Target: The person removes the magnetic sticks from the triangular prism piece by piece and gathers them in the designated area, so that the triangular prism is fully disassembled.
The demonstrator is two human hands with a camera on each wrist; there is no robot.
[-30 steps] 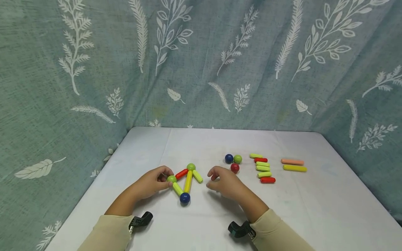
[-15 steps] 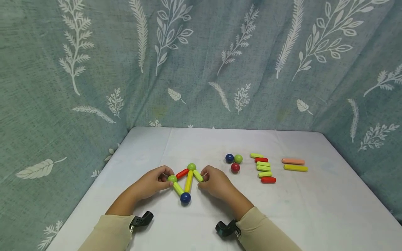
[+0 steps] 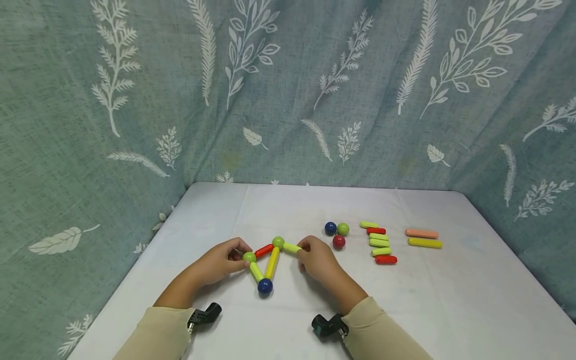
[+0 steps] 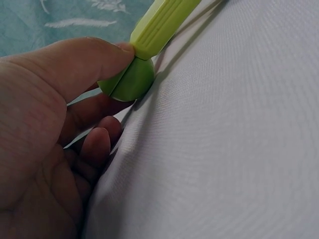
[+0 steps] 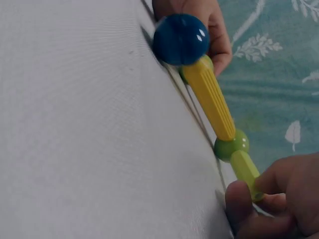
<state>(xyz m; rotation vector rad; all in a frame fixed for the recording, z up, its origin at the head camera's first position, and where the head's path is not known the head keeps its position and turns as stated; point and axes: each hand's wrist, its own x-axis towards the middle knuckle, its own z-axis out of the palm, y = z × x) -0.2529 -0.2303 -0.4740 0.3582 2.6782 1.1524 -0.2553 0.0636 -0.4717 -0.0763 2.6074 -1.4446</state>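
A flat triangle of rods and balls lies on the white table. Its left corner is a green ball (image 3: 249,257), which my left hand (image 3: 223,259) pinches between thumb and fingers. From there a red rod (image 3: 264,251) runs to the top green ball (image 3: 278,243), and a short lime rod (image 3: 256,272) to the blue ball (image 3: 265,286). A longer yellow rod (image 3: 272,263) joins top and blue balls. Another lime rod (image 3: 291,248) sticks out rightward from the top ball, and my right hand (image 3: 318,259) pinches its free end.
Right of the triangle sit a loose blue ball (image 3: 330,228), a green ball (image 3: 343,229) and a red ball (image 3: 339,242). Farther right lies a column of short lime and red rods (image 3: 379,243), then an orange rod (image 3: 421,233) and a yellow rod (image 3: 425,243). A patterned curtain (image 3: 288,100) hangs behind.
My right hand has come in from the right and taken hold of the lime rod's free end. That rod has swung from slanting down to pointing nearly straight right. My left hand stays on its ball.
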